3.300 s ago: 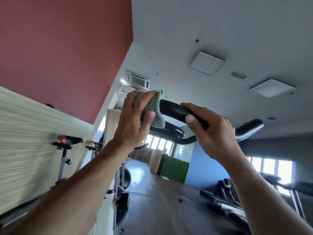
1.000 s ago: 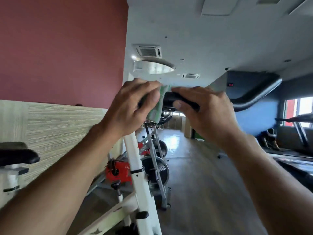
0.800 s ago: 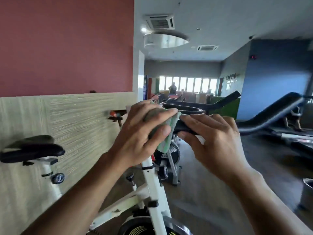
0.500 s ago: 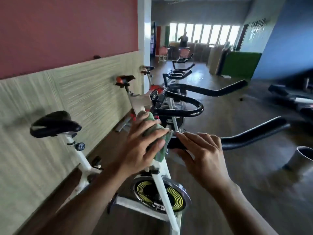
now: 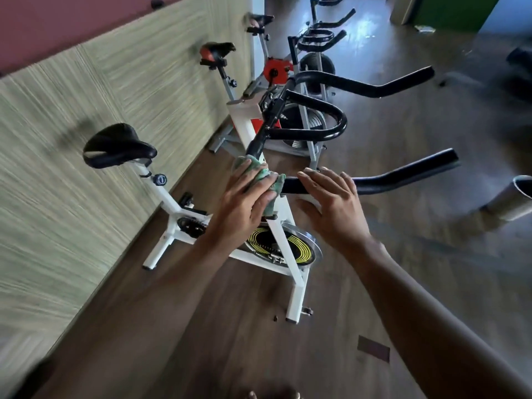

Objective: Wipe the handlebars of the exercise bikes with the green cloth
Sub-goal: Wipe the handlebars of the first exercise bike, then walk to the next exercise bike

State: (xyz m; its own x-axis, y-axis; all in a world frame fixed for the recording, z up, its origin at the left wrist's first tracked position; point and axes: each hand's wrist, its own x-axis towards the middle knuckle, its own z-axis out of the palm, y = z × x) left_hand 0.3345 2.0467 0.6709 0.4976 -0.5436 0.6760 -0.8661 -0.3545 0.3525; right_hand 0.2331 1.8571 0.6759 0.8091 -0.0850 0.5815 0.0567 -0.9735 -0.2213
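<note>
The nearest white exercise bike (image 5: pixel 276 228) has black handlebars (image 5: pixel 403 174) that reach right and curve up at the end. My left hand (image 5: pixel 244 203) grips the green cloth (image 5: pixel 264 180) wrapped around the bar's bend near the stem. Just to the right of the cloth, my right hand (image 5: pixel 331 203) hovers over the bar with straight, spread fingers, its fingertips at the bar. Whether they touch it is unclear.
More bikes stand in a row behind, the closest one red and grey (image 5: pixel 276 73) with its own black handlebars (image 5: pixel 365 84). A striped wall panel (image 5: pixel 86 116) runs along the left. A metal bin (image 5: pixel 515 197) stands at the right on the wooden floor.
The view has tipped down from ceiling and far room to the bike and floor. My right hand let go of the bar and its fingers straightened. My left hand keeps the cloth on the bar.
</note>
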